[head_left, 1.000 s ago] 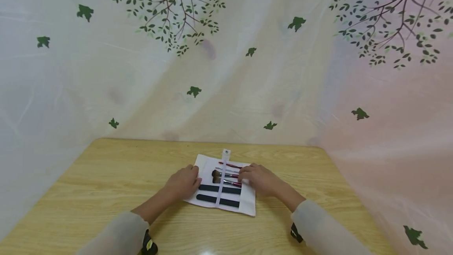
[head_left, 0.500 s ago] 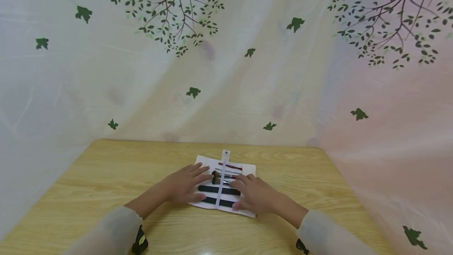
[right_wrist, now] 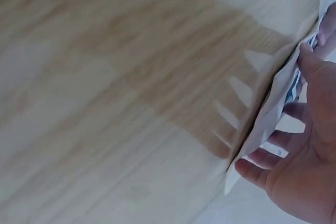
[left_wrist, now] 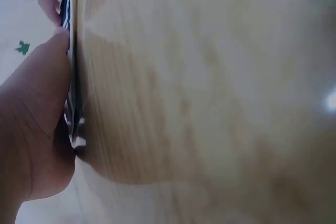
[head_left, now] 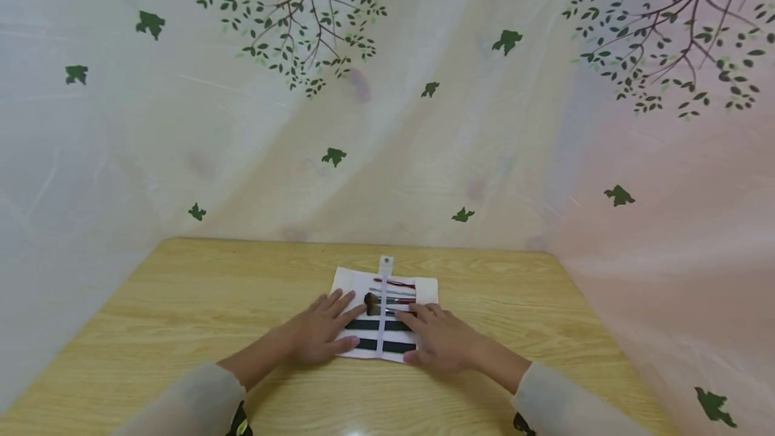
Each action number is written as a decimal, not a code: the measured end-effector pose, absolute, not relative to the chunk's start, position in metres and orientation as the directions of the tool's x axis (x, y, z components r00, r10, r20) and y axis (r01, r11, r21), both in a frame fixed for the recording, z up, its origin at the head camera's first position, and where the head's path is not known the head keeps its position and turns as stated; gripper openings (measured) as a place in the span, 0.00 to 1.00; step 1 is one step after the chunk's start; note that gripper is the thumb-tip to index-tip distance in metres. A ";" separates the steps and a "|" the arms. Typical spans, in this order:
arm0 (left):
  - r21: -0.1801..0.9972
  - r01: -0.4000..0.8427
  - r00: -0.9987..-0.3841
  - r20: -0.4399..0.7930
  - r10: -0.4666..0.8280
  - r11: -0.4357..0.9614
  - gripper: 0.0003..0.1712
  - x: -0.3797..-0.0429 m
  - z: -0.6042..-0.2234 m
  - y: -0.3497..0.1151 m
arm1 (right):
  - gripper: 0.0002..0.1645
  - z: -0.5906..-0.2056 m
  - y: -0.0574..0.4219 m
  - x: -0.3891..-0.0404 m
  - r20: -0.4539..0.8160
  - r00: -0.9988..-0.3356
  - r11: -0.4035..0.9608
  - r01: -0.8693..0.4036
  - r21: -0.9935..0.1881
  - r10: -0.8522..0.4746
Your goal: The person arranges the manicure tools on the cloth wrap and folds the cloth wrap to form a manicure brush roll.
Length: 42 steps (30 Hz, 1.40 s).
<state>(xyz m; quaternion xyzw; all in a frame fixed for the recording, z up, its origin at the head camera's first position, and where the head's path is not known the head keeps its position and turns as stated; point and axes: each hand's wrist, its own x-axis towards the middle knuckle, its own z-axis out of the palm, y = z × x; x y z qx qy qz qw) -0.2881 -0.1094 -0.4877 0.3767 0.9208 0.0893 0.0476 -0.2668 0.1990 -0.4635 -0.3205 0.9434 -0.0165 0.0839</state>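
Observation:
A white brush roll (head_left: pixel 426 290) lies unfolded on the table. Across its middle runs a narrow white strap (head_left: pixel 381 328), ending in a snap tab (head_left: pixel 386 262) at the far edge. Under the strap sit makeup brushes (head_left: pixel 372 304) with dark bristles and reddish handles, a thin red-handled piece (head_left: pixel 396 283) and two black strips (head_left: pixel 397 346). My left hand (head_left: pixel 321 332) rests on the roll's left part with fingers spread. On the right part lies my right hand (head_left: pixel 445 338), fingers extended. In the right wrist view its fingertips (right_wrist: pixel 252 171) touch the roll's edge.
The wooden table (head_left: pixel 242 281) extends around the roll on all sides. Behind it hangs a pale curtain (head_left: pixel 393 173) printed with branches and green leaf shapes. Dark bands (head_left: pixel 240 419) show beneath the light sleeves (head_left: pixel 188 402).
Both hands have let go of the roll's side edges and now lie spread over it. The roll has turned slightly, its near edge straighter. My right hand has come nearer the body.

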 end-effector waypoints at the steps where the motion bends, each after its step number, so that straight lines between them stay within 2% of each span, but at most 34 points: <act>1: 0.206 0.672 -0.724 -0.018 0.690 0.711 0.40 -0.285 -0.489 -0.107 | 0.46 -0.463 0.201 -0.268 -0.148 -0.776 0.790 -0.607 -0.087 -0.613; 6: 0.224 0.597 -0.786 -0.028 0.617 0.770 0.42 -0.270 -0.493 -0.095 | 0.46 -0.463 0.213 -0.280 -0.142 -0.751 0.764 -0.637 -0.099 -0.644; 9: 0.235 0.579 -0.799 -0.027 0.601 0.780 0.42 -0.262 -0.493 -0.089 | 0.46 -0.463 0.219 -0.284 -0.129 -0.737 0.749 -0.651 -0.124 -0.663; 15: 0.254 0.573 -0.800 -0.032 0.599 0.779 0.40 -0.255 -0.493 -0.088 | 0.47 -0.464 0.224 -0.284 -0.113 -0.725 0.732 -0.661 -0.163 -0.680; 26: 0.236 0.582 -0.788 -0.073 0.611 0.778 0.43 -0.262 -0.491 -0.094 | 0.50 -0.460 0.222 -0.277 -0.136 -0.733 0.745 -0.647 -0.163 -0.667; 31: 0.239 0.612 -0.764 -0.067 0.641 0.754 0.42 -0.262 -0.488 -0.099 | 0.53 -0.459 0.224 -0.270 -0.152 -0.736 0.752 -0.644 -0.139 -0.659; 42: 0.166 0.745 -0.645 -0.070 0.761 0.646 0.49 -0.257 -0.480 -0.112 | 0.57 -0.455 0.231 -0.254 -0.121 -0.750 0.760 -0.644 -0.087 -0.650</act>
